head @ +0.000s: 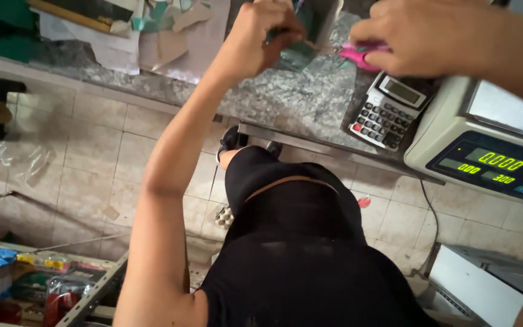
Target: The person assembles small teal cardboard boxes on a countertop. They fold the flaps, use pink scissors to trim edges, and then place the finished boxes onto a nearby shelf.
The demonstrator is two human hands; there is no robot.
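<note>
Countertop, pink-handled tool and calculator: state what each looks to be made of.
Countertop: polished stone, probably granite, by its grey-green speckled, faintly glossy face. Pink-handled tool in the right hand: its grip looks like smooth plastic, by the bright even colour; blur hides the rest. Calculator: matte light-grey plastic casing with dark keys, rubber or plastic.

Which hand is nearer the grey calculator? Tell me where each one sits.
Right. The right hand is just above the calculator, its grip on a pink tool. The left hand is farther off to the calculator's left, holding something greenish over the stone counter.
</note>
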